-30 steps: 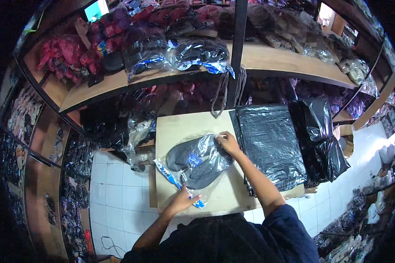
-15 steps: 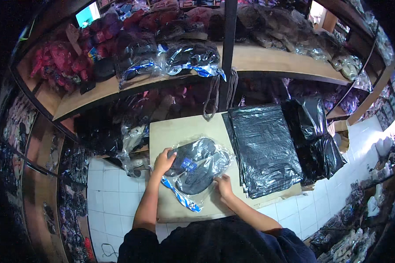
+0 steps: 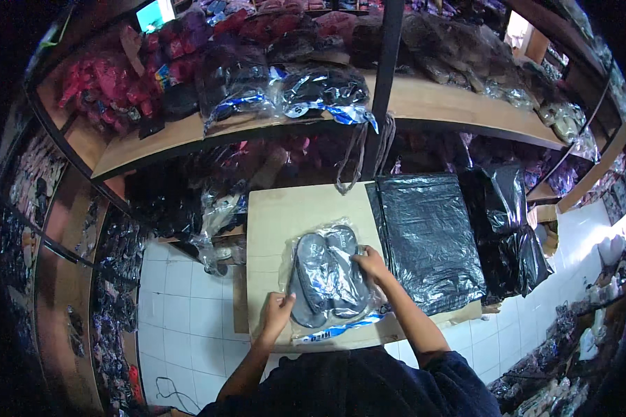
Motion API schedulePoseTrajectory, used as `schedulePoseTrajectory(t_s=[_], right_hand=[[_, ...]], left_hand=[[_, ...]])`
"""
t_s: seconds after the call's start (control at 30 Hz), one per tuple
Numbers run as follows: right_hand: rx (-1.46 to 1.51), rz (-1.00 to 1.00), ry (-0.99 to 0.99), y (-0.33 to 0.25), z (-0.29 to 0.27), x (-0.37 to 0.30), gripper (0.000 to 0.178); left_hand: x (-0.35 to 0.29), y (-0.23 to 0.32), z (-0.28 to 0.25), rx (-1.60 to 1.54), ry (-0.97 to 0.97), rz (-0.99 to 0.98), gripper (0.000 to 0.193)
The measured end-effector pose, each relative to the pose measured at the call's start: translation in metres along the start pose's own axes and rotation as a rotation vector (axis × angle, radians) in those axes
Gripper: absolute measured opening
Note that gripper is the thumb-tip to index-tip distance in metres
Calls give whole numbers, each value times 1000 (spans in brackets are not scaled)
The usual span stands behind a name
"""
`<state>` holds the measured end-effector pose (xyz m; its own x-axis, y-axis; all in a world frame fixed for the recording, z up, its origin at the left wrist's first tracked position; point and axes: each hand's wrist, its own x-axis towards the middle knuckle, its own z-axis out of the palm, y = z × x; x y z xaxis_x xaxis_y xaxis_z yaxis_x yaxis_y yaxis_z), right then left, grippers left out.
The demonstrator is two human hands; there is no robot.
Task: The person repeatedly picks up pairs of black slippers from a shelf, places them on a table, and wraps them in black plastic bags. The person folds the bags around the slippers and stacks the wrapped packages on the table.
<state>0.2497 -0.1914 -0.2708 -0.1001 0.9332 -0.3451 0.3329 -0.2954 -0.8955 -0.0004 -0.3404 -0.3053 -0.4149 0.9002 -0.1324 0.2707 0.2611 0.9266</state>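
A clear plastic bag holding a pair of dark grey sandals [image 3: 329, 278] lies on the pale tabletop [image 3: 271, 208], its blue-and-white band [image 3: 344, 328] along the near edge. The sandals sit side by side, heels and toes pointing away from and toward me. My left hand [image 3: 278, 311] pinches the bag's lower left edge, thumb on top. On the other side, my right hand [image 3: 372, 264] grips the bag's right edge beside the right sandal. The undersides of the fingers are hidden on both hands.
A stack of flat black plastic bags [image 3: 431, 243] lies right of the sandals, with more black plastic [image 3: 504, 222] beyond. A shelf [image 3: 459, 104] behind carries bagged shoes, including two dark bagged pairs [image 3: 323, 90]. Grey straps [image 3: 351, 156] hang from its post. White floor tiles [image 3: 188, 306] show left.
The bagged sandals have been turned over and round; their blue tag no longer shows and the band now faces me. My left hand moved nearer, my right hand farther up the bag.
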Motion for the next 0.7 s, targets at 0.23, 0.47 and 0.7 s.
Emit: schedulePoseTrajectory(t_s=[0.23, 0.47, 0.7], right_hand=[[151, 39, -35, 4, -5, 55, 56], [508, 53, -30, -13, 5, 48, 22], [854, -184, 38, -78, -12, -39, 3]], left_hand=[[82, 23, -8, 45, -211, -211, 37], [105, 52, 13, -398, -395, -398, 32], [82, 110, -8, -721, -526, -302, 40]])
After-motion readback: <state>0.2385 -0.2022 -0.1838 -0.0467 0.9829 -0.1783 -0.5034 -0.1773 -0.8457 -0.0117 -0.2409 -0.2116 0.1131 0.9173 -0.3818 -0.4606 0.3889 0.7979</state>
